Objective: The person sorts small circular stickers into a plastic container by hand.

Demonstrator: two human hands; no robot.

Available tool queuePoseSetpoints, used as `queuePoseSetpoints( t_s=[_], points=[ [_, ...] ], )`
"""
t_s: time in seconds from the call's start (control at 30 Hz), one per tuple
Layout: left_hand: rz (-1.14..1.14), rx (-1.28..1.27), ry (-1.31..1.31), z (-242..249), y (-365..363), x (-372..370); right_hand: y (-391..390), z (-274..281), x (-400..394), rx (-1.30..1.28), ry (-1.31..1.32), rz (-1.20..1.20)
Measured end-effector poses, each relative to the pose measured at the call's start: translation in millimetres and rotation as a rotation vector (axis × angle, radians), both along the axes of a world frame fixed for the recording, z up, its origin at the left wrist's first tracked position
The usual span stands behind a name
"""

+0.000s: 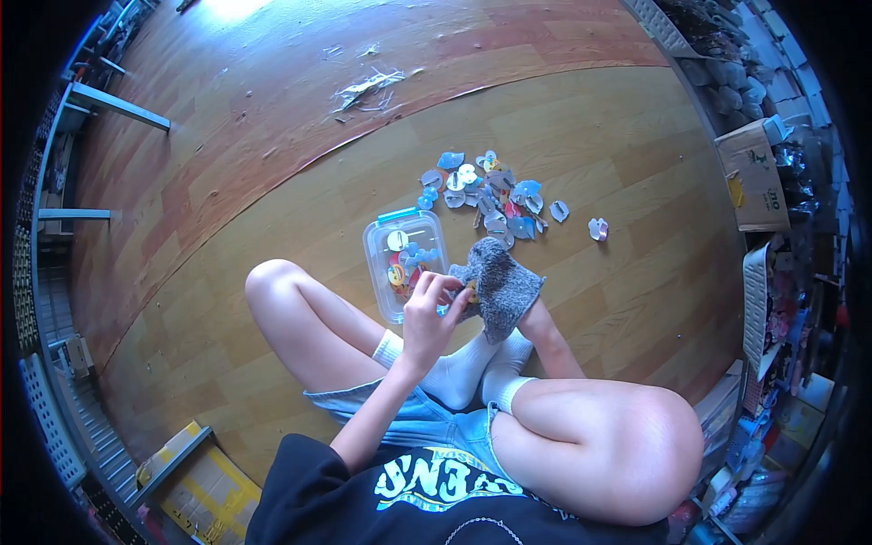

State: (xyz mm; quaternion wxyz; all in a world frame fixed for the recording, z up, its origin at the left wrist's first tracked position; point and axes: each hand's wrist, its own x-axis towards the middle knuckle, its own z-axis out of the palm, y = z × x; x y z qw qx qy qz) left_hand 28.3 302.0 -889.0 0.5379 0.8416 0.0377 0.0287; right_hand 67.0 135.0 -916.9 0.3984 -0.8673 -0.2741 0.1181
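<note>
I sit cross-legged on the wooden plank floor in white socks and denim shorts. My left hand is raised in front of me, its fingers curled narrow and pinched on a small yellowish piece at the edge of the grey knitted glove. My right hand is inside that glove, so I cannot tell how its fingers are set; the gloved hand hovers just beside the left one, the two touching around the small piece.

Just beyond my hands, on the floor, stands a clear rectangular plastic box with a blue clip at its far end, holding several small round coloured pieces. Further out lies a loose heap of small blue, silvery and red flat pieces, and one more piece sits apart to the right of the heap. Scraps of pale shredded material are scattered well away across the floor. A brown cardboard box leans among cluttered goods at the right, and metal shelf frames stand along the left.
</note>
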Motion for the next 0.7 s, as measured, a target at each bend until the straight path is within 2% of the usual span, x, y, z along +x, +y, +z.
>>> queuePoseSetpoints(
  t_s=[0.03, 0.07, 0.13, 0.17, 0.23, 0.37, 0.43, 0.57, 0.63, 0.67, 0.7],
  points=[
    [-0.042, 0.015, -0.037, 3, -2, 0, -2, -1, -4, 0.284, 0.196, -0.137],
    [-0.028, -0.023, -0.026, 2, -4, 0, -3, -3, -7, 0.284, 0.195, -0.139],
    [-0.035, -0.043, 0.015, -5, 1, 0, 1, -1, -10, 0.601, 0.72, -0.359],
    [-0.042, -0.063, 0.055, -9, 4, 1, 3, -6, -14, 0.601, 0.719, -0.359],
    [-0.037, -0.139, 0.081, -11, 12, 3, 8, -14, -20, 0.9, 0.799, -0.511],
    [-0.088, -0.277, 0.16, -6, 23, 7, 1, -18, -19, 0.728, 0.624, -0.416],
    [-0.107, -0.205, 0.122, -3, 20, 8, -5, -31, -16, 0.093, -0.084, 0.027],
    [-0.113, -0.183, 0.032, -7, 28, 11, 1, -15, -16, 0.078, -0.126, -0.012],
    [0.107, -0.622, 0.242, -8, 39, 12, 4, -12, -21, 1.322, 1.104, -0.525],
    [0.135, -0.55, 0.228, -12, 48, 13, -2, -10, -19, 1.344, 1.111, -0.58],
    [0.166, -0.373, 0.256, -14, 57, 15, -12, -14, -18, 1.349, 1.104, -0.585]
  ],
)
